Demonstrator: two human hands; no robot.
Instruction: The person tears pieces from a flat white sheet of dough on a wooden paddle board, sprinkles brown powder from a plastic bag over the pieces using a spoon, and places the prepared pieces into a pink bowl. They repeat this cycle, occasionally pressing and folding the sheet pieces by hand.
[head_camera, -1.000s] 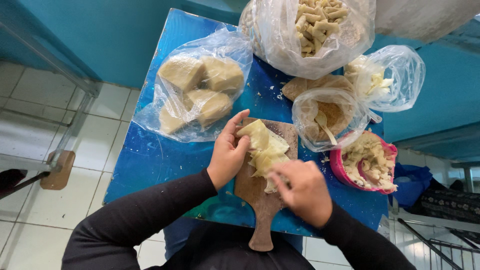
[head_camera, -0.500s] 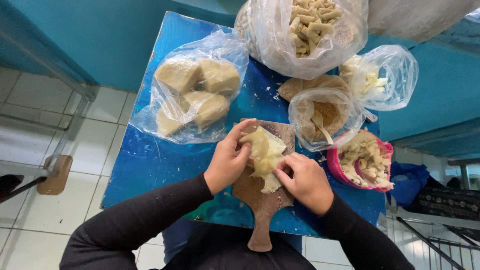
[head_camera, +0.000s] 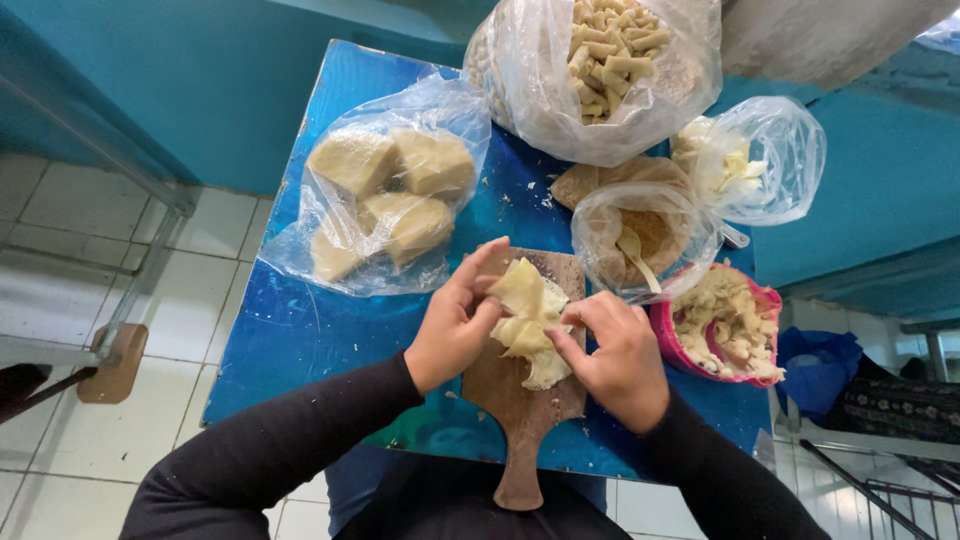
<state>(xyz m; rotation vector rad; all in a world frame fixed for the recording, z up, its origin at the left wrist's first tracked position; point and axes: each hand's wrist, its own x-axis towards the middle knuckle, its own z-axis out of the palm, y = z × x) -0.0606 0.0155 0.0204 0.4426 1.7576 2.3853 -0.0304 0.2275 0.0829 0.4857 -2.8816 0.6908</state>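
The person wears long black sleeves reaching the wrists behind the fingers; left hand (head_camera: 452, 330) and right hand (head_camera: 617, 357) are bare, no rings

Clear plastic bags (head_camera: 385, 195) on table

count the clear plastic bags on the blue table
4: bag of pale blocks at left, bag of short sticks at top, small bag at right, spoon bag centre.
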